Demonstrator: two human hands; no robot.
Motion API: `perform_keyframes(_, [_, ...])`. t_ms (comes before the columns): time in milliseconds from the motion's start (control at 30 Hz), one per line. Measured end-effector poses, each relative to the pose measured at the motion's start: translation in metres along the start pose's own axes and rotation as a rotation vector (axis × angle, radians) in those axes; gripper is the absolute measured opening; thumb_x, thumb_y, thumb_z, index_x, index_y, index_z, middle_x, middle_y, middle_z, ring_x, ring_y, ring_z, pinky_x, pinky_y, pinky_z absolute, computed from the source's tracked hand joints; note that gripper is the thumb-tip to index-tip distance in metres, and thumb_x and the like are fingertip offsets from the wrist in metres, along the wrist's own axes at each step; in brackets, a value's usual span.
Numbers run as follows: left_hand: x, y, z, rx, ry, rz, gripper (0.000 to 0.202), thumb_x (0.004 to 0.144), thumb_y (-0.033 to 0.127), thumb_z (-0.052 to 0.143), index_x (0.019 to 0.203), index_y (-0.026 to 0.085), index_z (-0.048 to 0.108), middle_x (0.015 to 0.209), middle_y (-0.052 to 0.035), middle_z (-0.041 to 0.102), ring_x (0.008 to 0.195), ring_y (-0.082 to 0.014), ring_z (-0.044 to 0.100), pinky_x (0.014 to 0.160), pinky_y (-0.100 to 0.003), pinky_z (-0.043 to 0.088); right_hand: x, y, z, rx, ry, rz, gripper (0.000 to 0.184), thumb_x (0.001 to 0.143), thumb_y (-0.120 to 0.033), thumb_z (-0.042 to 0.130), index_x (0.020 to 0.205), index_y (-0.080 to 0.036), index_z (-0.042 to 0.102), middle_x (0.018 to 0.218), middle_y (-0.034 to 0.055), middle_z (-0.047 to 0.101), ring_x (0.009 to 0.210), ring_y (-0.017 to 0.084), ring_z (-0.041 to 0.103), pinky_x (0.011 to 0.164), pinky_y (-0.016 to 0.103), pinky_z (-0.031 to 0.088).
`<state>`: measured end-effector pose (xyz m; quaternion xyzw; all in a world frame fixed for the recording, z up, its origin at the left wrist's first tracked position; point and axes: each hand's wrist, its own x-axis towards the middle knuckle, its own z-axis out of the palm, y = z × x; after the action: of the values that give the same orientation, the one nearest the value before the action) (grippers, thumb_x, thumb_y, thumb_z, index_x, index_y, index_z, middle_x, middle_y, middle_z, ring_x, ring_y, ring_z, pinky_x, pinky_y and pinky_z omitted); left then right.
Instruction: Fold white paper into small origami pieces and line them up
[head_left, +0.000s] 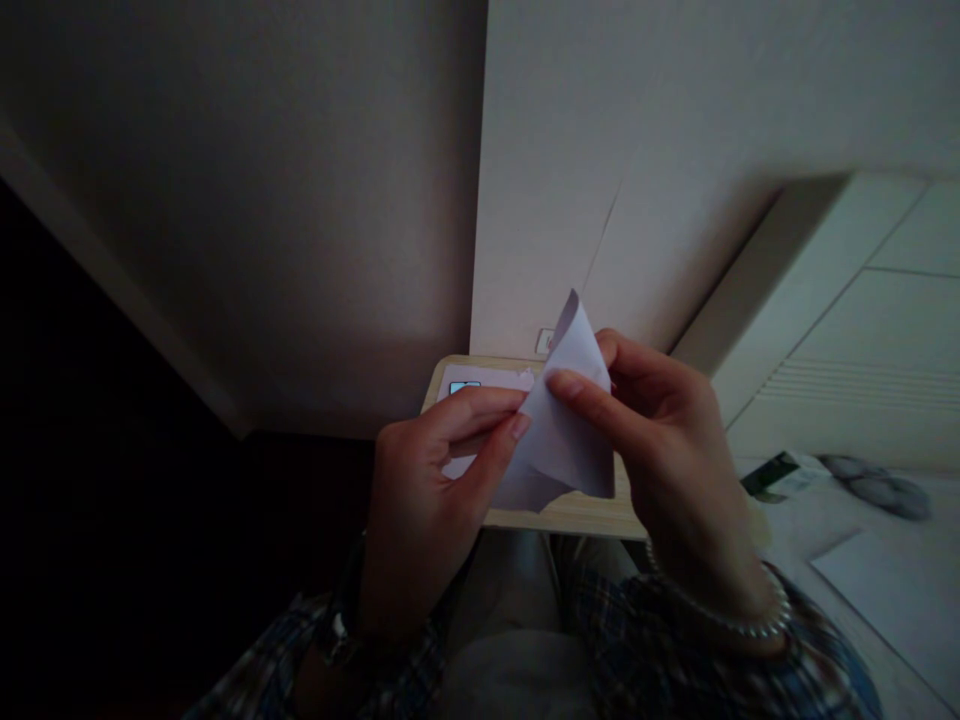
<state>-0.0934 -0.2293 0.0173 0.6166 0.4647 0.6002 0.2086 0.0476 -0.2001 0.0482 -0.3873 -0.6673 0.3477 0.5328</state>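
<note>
A sheet of white paper [574, 440], partly folded over itself with a pointed top, is held up between my two hands above a small wooden table [592, 515]. My left hand [442, 470] pinches its left edge between thumb and fingers. With the thumb lying on its front face and the fingers behind, my right hand [660, 430] grips the upper right side. The lower edge of the paper looks uneven. Behind my left hand another pale sheet [491, 377] lies on the table, with a phone [464, 387] whose screen is lit; my hand covers part of both.
A wall socket [545, 341] sits just behind the table. To the right, a light surface beside a panelled headboard [862, 330] bears a green and white box [784, 475], a grey blurred object [877, 485] and a white sheet [892, 590]. My legs are under the table's near edge.
</note>
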Motion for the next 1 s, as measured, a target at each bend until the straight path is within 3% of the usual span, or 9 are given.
perform_keyframes(1000, [0.0016, 0.0022, 0.0001, 0.0, 0.0, 0.005, 0.008, 0.08, 0.022, 0.064, 0.082, 0.025, 0.072, 0.076, 0.0041, 0.075, 0.064, -0.0133, 0.07, 0.058, -0.018, 0.054, 0.0004, 0.0022, -0.0012, 0.012, -0.014, 0.013, 0.02, 0.078, -0.034, 0.066, 0.067, -0.019, 0.059, 0.064, -0.0019, 0.052, 0.057, 0.01, 0.045, 0.048, 0.023, 0.036])
